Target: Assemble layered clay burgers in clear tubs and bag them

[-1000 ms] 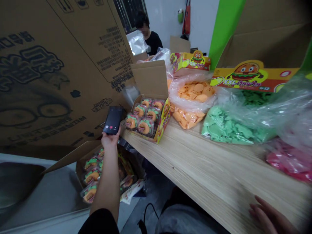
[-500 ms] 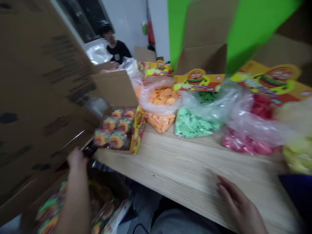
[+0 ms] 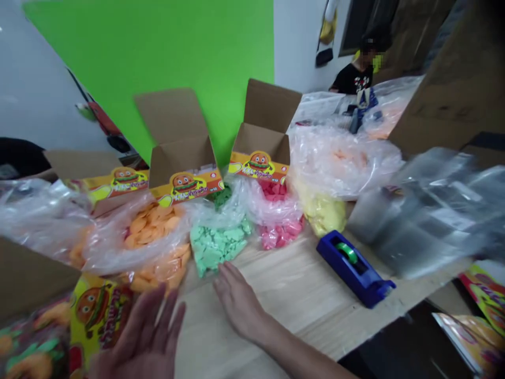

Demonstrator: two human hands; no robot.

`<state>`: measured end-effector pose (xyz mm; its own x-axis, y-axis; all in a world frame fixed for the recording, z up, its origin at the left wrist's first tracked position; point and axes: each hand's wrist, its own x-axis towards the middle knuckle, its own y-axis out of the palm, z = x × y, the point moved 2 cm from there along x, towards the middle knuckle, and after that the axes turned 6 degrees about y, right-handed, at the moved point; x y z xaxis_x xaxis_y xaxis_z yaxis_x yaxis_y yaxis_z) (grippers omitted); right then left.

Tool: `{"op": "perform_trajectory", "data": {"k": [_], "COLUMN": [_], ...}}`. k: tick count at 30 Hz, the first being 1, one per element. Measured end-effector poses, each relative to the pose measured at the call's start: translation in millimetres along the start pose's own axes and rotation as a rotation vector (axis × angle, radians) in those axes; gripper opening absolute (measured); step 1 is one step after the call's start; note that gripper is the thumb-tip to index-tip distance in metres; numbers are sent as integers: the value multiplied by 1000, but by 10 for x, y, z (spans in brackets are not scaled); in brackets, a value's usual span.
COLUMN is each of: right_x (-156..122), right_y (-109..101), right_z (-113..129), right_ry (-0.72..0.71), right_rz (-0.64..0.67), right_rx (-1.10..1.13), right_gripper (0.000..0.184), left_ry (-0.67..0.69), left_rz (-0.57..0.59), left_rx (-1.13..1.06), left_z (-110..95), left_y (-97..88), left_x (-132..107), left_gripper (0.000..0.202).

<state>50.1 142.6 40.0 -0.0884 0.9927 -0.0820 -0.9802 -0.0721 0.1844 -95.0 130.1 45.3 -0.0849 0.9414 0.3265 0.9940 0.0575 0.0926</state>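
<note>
Palm turned inward and fingers spread, my left hand [image 3: 144,334] is open beside the printed side of a yellow burger display box [image 3: 90,310]. That box holds packed pieces in orange and green [image 3: 37,352], partly cut off at lower left. My right hand [image 3: 240,305] reaches over the wooden table with its fingers stretched out, open, just in front of a clear bag of light green pieces [image 3: 215,245]. I see nothing held in either hand. Behind my left hand stands an open bag of orange discs [image 3: 153,226].
Bags of pink [image 3: 282,231] and yellow pieces [image 3: 325,213] line the back. A blue tape dispenser [image 3: 355,273] and clear plastic bags [image 3: 418,221] lie to the right. Two open burger cartons [image 3: 189,181] stand behind. A person [image 3: 355,76] is at the back right.
My view has swung right, bringing the tape dispenser and plastic bags into sight. My left hand has come away from the dark object by the large carton; my right hand now reaches toward the green bag.
</note>
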Motion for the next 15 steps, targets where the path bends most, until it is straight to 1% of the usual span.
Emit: {"op": "perform_trajectory", "data": {"k": [1, 2, 3, 4, 5, 6, 7, 8, 9, 10, 11, 12, 13, 14, 15], "right_x": [41, 70, 84, 83, 69, 42, 5, -43, -96, -151, -201, -244, -280, -312, -341], "right_y": [-21, -19, -11, -17, -50, -116, -212, -324, -432, -527, -602, -651, -679, -691, -692], "right_z": [13, 52, 115, 194, 286, 385, 485, 576, 644, 674, 657, 592, 487, 353, 209], "right_ry": [80, 135, 176, 213, 224, 196, 120, 8, -94, -168, -190, -167, -123, -63, -33], "right_rz": [-20, 0, 38, 56, 46, 15, -11, -14, 34, 91, 131, 141, 109, 44, -39], "right_rx": [112, 214, 322, 453, 576, 666, 701, 684, 644, 583, 495, 394, 281, 172, 78], "right_gripper": [59, 66, 72, 76, 77, 75, 70, 65, 59, 53, 48, 44, 43, 43, 46], "left_ry": [129, 250, 362, 404, 428, 451, 472, 495, 509, 516, 498, 478, 461, 472, 457], "left_rz": [2, 24, 72, 120, 147, 166, 207, 261, 309, 358, 351, 287, 221, 136, 73], "left_rx": [111, 247, 423, 510, 554, 599, 650, 714, 784, 853, 903, 949, 990, 995, 990], "left_z": [0, 34, 106, 217, 343, 468, 578, 658, 699, 698, 653, 569, 461, 335, 218], "left_y": [71, 160, 266, 370, 459, 527, 576, 602, 609, 606, 591, 574, 566, 566, 572], "left_x": [32, 28, -5, -51, -98, -132, -139, -107, -29, 102, 288, 524, 798, 1095, 1403], "left_gripper": [50, 49, 48, 47, 45, 42, 41, 40, 40, 39, 38, 40, 42, 46, 51]}}
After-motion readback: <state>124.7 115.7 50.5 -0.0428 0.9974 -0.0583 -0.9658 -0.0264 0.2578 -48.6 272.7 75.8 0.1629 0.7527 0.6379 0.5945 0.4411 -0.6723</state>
